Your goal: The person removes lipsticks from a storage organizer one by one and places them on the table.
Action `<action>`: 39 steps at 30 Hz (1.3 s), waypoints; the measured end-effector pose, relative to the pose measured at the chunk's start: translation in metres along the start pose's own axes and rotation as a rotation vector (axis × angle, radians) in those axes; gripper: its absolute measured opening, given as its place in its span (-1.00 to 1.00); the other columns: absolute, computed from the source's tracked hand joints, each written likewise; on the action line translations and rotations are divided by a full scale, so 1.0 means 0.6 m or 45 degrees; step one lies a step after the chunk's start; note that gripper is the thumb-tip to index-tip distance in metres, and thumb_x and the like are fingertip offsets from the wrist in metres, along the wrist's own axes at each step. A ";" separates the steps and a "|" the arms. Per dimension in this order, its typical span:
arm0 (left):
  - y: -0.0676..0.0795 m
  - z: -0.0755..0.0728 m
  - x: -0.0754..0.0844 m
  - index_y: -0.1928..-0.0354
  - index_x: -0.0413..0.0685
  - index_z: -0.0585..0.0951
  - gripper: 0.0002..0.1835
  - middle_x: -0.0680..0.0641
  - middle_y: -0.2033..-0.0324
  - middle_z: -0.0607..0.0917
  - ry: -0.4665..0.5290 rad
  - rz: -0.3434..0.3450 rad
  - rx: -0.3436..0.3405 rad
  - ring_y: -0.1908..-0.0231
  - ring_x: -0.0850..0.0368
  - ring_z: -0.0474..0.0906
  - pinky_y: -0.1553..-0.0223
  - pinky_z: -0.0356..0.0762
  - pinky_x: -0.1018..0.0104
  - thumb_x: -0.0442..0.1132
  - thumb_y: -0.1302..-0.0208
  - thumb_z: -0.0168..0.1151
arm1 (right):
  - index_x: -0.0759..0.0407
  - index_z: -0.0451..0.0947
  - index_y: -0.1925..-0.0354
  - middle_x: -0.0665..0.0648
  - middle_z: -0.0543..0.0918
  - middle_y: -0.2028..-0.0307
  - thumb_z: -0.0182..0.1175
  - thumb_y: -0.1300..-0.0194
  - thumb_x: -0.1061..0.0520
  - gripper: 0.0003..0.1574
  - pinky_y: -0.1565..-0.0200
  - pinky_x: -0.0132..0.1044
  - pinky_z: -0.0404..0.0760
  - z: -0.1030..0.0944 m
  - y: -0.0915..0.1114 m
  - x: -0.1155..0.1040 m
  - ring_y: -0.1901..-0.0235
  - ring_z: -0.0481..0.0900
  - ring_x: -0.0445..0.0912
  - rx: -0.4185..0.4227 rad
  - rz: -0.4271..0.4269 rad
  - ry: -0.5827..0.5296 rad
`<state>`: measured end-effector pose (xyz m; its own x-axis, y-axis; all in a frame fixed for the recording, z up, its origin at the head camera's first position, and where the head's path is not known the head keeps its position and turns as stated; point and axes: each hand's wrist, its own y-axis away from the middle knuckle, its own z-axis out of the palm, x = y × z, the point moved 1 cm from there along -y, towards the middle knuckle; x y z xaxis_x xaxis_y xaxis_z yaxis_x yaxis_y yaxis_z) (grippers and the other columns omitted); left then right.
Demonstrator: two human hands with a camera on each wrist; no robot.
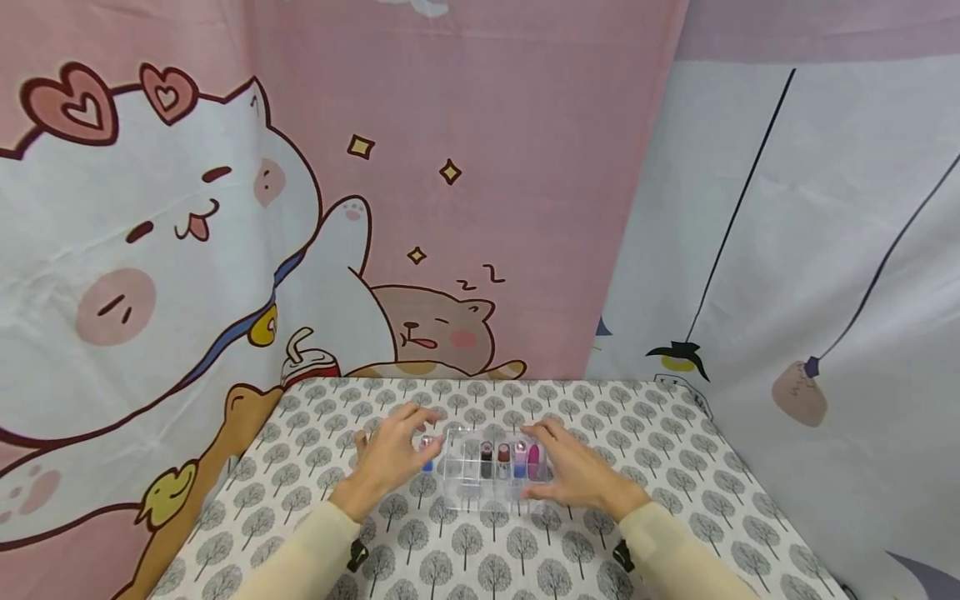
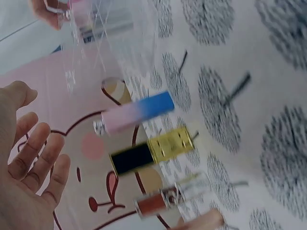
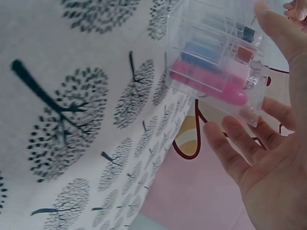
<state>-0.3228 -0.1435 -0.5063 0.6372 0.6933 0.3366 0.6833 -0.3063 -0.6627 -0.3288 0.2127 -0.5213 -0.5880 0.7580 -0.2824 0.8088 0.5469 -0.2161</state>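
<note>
The clear box (image 1: 463,492) sits on the cloth-covered surface (image 1: 465,546), between the two hands and nearer the right one. Four tubes stand upright in it, side by side toward its right end: a dark tube (image 1: 486,462), a reddish-brown tube (image 1: 503,461), a pink-and-blue tube (image 1: 519,465) and a magenta tube (image 1: 534,462), the last closest to the right hand (image 1: 581,472).

The right hand is spread around the box's right end, thumb at the near side and fingers at the far side. Its fingers are loosely bent and apart; whether any fingertip presses the plastic cannot be told.

The left hand (image 1: 392,454) is held off the box's left end, well opened, fingers gently curved and nothing in its grasp. Close by it, outside the box, a row of tubes stands on the surface: a second pink-and-blue tube (image 2: 138,113), next to the box, then a black-and-gold tube (image 2: 151,151), a clear-and-brown tube (image 2: 152,203) and a pinkish tube (image 2: 206,220) cut off by the lower edge of the left wrist view. A visible gap separates the left fingers from these tubes.
</note>
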 end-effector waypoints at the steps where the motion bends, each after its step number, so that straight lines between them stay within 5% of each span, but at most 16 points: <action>1: -0.002 0.003 0.004 -0.20 -0.03 0.84 -0.60 -0.04 0.00 0.86 -0.003 -0.012 -0.025 0.07 0.00 0.83 0.13 0.90 0.27 -0.25 -0.37 0.71 | 0.09 0.34 -0.76 0.19 0.58 -0.50 0.73 -0.25 -0.41 0.39 -0.27 0.11 0.91 -0.002 -0.001 -0.002 -0.17 0.72 -0.04 -0.003 0.007 0.003; 6: -0.010 0.022 0.022 -0.24 -0.03 0.83 -0.60 -0.02 -0.05 0.84 0.005 -0.010 -0.106 0.04 -0.01 0.84 0.08 0.91 0.29 -0.23 -0.42 0.69 | 0.11 0.36 -0.73 0.20 0.60 -0.46 0.74 -0.23 -0.41 0.39 -0.32 0.13 0.89 -0.010 -0.007 -0.012 -0.18 0.74 -0.01 -0.044 0.047 -0.012; 11: -0.015 0.044 0.038 -0.19 -0.12 0.83 -0.58 -0.10 0.02 0.83 0.004 0.067 -0.055 0.15 -0.01 0.82 0.18 0.86 0.39 -0.27 -0.35 0.73 | 0.12 0.36 -0.72 0.21 0.61 -0.45 0.76 -0.20 -0.41 0.40 -0.34 0.17 0.88 -0.009 -0.011 -0.013 -0.23 0.75 0.06 -0.061 0.064 -0.034; 29: -0.028 0.099 0.079 -0.19 -0.12 0.83 -0.62 -0.13 0.02 0.87 0.014 0.009 -0.215 0.12 -0.03 0.88 0.13 0.89 0.39 -0.22 -0.42 0.70 | 0.13 0.38 -0.67 0.24 0.62 -0.41 0.78 -0.18 -0.38 0.37 -0.21 0.13 0.93 -0.010 -0.008 -0.009 -0.13 0.77 0.05 -0.054 0.052 -0.078; 39: -0.018 0.127 0.075 -0.10 -0.09 0.88 -0.66 -0.14 0.14 0.87 -0.045 -0.039 -0.140 0.21 0.08 0.82 0.21 0.84 0.46 -0.22 -0.35 0.75 | 0.14 0.37 -0.67 0.22 0.61 -0.34 0.79 -0.18 -0.37 0.37 -0.11 0.01 0.94 -0.002 -0.013 -0.005 -0.08 0.76 0.01 -0.033 0.017 -0.066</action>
<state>-0.3287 -0.0595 -0.5353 0.6036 0.7256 0.3303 0.7387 -0.3531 -0.5742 -0.3329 0.2066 -0.5174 -0.5761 0.7463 -0.3334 0.8163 0.5461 -0.1880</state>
